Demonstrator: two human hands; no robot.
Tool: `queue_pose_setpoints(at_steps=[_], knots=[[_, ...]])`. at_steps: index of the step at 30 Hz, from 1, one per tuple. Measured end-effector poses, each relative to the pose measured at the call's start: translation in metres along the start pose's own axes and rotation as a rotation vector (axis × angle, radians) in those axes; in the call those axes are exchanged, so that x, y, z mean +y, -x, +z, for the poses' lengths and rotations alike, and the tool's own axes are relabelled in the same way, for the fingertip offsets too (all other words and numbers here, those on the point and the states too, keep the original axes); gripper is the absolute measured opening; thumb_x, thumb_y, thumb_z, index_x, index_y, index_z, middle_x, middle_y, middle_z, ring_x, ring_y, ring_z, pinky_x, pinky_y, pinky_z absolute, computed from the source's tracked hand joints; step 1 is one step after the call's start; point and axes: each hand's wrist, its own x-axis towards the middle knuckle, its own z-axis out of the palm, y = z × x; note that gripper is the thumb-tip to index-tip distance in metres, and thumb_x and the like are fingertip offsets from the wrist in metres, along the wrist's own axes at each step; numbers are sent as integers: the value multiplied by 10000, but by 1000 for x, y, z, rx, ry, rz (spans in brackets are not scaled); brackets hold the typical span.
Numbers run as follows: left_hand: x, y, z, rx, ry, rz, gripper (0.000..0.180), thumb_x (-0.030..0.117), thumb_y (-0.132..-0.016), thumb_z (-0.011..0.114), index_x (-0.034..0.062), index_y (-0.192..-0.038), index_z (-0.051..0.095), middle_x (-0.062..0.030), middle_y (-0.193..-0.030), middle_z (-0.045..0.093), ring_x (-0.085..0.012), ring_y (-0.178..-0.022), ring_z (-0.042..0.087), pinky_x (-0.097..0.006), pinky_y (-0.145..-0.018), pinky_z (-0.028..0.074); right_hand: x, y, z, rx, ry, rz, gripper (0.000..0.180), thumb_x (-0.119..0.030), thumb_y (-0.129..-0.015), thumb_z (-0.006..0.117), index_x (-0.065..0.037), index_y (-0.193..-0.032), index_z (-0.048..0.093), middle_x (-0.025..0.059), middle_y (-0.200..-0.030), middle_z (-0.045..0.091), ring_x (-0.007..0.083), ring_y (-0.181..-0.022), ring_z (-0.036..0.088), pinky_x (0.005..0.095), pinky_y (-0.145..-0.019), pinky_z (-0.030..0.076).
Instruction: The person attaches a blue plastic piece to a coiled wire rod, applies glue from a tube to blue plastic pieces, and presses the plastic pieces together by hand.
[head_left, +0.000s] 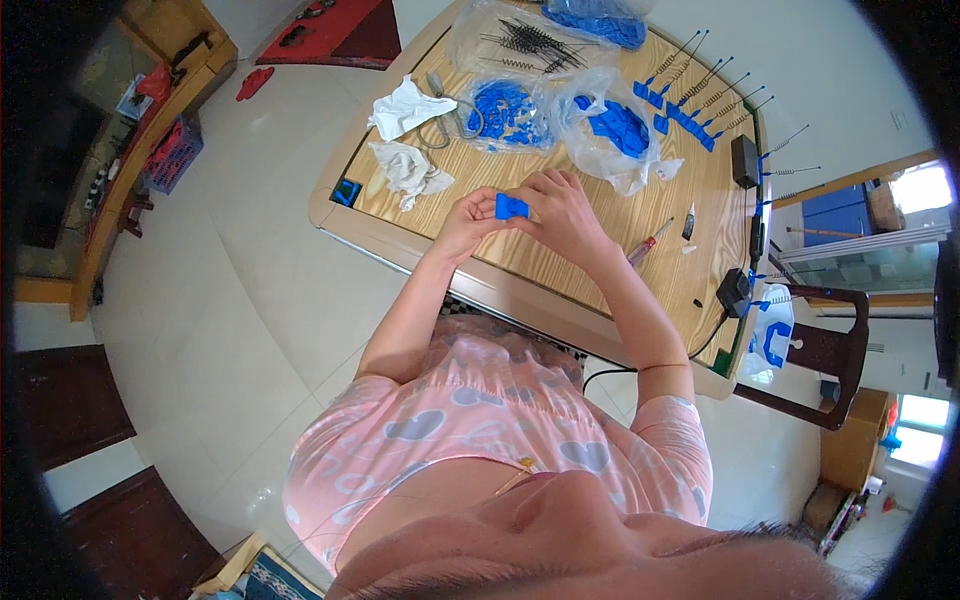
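Observation:
A small blue plastic piece [511,207] is held between my two hands above the near edge of the wooden table. My left hand [470,222] pinches it from the left with its fingertips. My right hand [562,217] grips the same piece from the right, fingers curled over it. Just beyond them lies an open clear bag of small blue parts [507,112]. Beside that, a second clear bag holds larger blue pieces [618,128]. Crumpled white cloths [408,172] rest to the left of the bags.
Black springs [535,45] lie in a bag at the far side. Blue pieces with upright springs [690,122] line the right edge. A screwdriver [643,250], a black box [744,161] and a black adapter [735,291] are on the right. A dark chair [835,350] stands beyond.

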Motion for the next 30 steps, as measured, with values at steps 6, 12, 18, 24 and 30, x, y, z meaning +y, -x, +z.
queue_pose_setpoints(at_steps=[6, 12, 18, 24, 30], knots=[[3, 1, 4, 12, 32, -8, 277, -98, -772, 594, 19, -1007, 505, -99, -977, 619, -158, -922, 605, -274, -821, 499, 0, 0, 1, 6, 4, -4, 347, -210, -675, 707, -112, -998, 623, 53, -888, 557, 243, -895, 514, 390, -859, 375], [6, 2, 7, 14, 35, -16, 277, -100, -767, 602, 13, -1001, 506, -103, -970, 622, -158, -916, 608, -271, -818, 500, 0, 0, 1, 13, -11, -6, 337, -210, -670, 710, -105, -977, 621, 55, -875, 551, 244, -891, 516, 393, -854, 378], [4, 1, 4, 15, 42, -13, 284, -105, -763, 603, 11, -1004, 506, -107, -974, 622, -158, -917, 609, -268, -815, 501, -1, 0, 0, 24, -17, -7, 333, -205, -666, 710, -107, -972, 624, 52, -876, 549, 242, -895, 517, 391, -850, 379], [2, 2, 2, 17, 40, -9, 286, -108, -762, 597, 9, -1006, 505, -109, -979, 621, -158, -925, 604, -273, -822, 499, -2, 0, 1, 20, -16, -4, 327, -196, -663, 708, -111, -969, 630, 49, -880, 550, 236, -899, 519, 386, -844, 380], [1, 2, 0, 3, 29, 2, 285, -107, -766, 591, 10, -1012, 507, -119, -996, 620, -162, -931, 604, -276, -826, 497, -3, 0, 2, 28, -22, -5, 331, -188, -655, 713, -110, -966, 632, 50, -887, 552, 238, -899, 522, 386, -845, 383]])
